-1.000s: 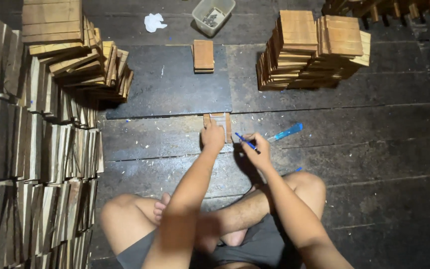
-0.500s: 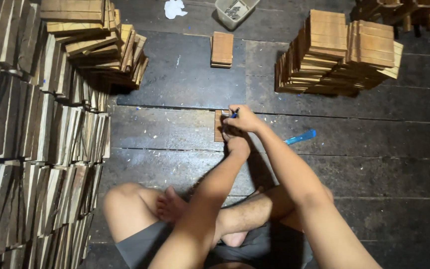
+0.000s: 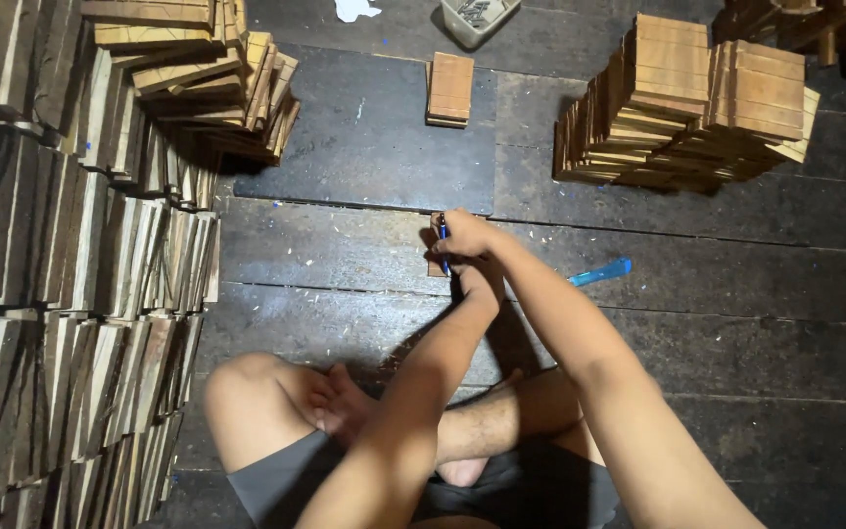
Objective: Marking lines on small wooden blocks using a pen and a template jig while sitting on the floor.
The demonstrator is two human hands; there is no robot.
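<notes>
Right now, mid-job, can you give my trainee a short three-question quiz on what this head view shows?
1. True or false: the right hand holds a blue pen over a small wooden piece.
2. The loose blue tool lies on the floor: A) right of the arms, B) beside the left-hand stacks.
3. What sits on the dark board at the top?

Key: 1 true; 2 A; 3 a small stack of wooden pieces.

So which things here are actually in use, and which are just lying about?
In use: right hand gripping a blue pen; left hand beside it; small wooden piece under them.
Lying about: blue tool, wood stacks, plastic tub.
</notes>
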